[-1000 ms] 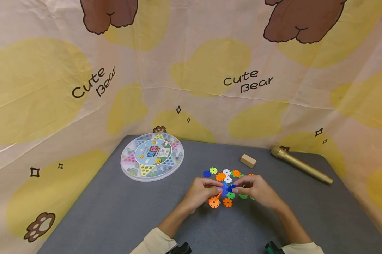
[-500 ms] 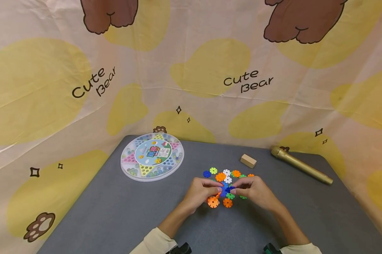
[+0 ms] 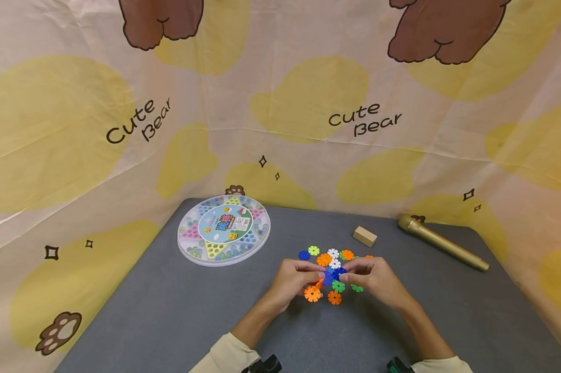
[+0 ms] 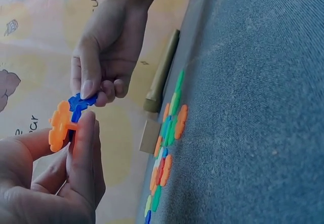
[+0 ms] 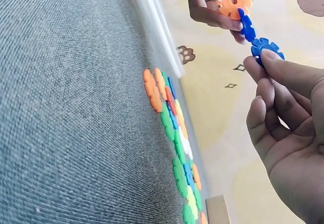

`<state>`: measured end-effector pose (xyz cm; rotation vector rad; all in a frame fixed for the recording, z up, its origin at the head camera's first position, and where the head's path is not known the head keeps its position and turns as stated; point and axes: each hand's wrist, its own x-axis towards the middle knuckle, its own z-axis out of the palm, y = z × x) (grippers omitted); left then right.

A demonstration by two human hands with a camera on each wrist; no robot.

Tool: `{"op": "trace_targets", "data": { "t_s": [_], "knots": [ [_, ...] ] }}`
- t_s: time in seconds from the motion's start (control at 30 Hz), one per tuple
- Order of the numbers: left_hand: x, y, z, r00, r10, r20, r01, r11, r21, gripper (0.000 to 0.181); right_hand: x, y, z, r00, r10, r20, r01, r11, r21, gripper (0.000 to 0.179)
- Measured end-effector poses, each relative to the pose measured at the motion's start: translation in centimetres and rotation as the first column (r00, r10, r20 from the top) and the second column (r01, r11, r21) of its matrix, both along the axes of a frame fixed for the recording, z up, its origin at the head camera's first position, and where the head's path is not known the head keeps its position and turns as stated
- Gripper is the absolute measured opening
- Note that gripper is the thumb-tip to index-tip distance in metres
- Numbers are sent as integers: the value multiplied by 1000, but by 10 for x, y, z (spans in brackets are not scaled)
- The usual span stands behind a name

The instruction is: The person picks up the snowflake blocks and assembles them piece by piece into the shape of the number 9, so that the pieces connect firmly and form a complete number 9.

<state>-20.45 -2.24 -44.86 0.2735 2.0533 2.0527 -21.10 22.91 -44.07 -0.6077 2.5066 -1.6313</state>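
My left hand (image 3: 289,282) pinches a small joined piece of toothed plastic snowflake discs above the table. In the left wrist view it includes an orange disc (image 4: 61,126) and a blue disc (image 5: 246,26) set at an angle to it. Between the thumb and index finger of my right hand (image 3: 380,280) is another blue disc (image 5: 267,47). Its edge meets the edge of the left hand's blue disc, slot side to slot side. Below and behind both hands lie loose discs, among them a green one (image 3: 338,286) and an orange one (image 3: 334,298).
On the grey table (image 3: 191,311), a round Chinese checkers box (image 3: 224,230) lies at the back left. A wooden block (image 3: 364,236) sits behind the discs, and a gold toy microphone (image 3: 443,242) is at the back right. A patterned cloth (image 3: 299,171) hangs behind.
My right hand first came in closer to the left, then drew back slightly. The orange disc by my left hand has shifted a little up and left, and the blue disc is tilted differently.
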Motion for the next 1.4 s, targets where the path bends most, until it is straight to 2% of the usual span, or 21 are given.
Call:
{"op": "trace_targets", "data": {
  "t_s": [0.47, 0.83, 1.0, 1.17, 1.23, 1.4],
  "knots": [
    [-1, 1, -2, 1000, 2, 5, -2, 1000, 9, 19, 1, -2, -1, 1000, -3, 0, 3, 1000, 3, 12],
    [1, 2, -1, 1000, 17, -2, -17, 999, 27, 16, 2, -10, -9, 997, -32, -72, 29, 999, -43, 4],
    [2, 4, -2, 1000, 21, 1, -21, 999, 34, 18, 3, -12, -9, 998, -47, -49, 45, 998, -32, 5],
    [2, 5, -1, 1000, -18, 8, 18, 1000, 12, 24, 3, -11, -7, 999, -37, -25, 37, 999, -23, 7],
    [1, 5, 0, 999, -39, -8, 39, 999, -15, 27, 3, -11, -7, 1000, -19, -22, 19, 1000, -25, 8],
    [1, 3, 1, 988, -101, -116, 95, 994, -55, 27, 2, -13, -10, 999, 39, -7, -40, 999, -32, 10]
  ]
}}
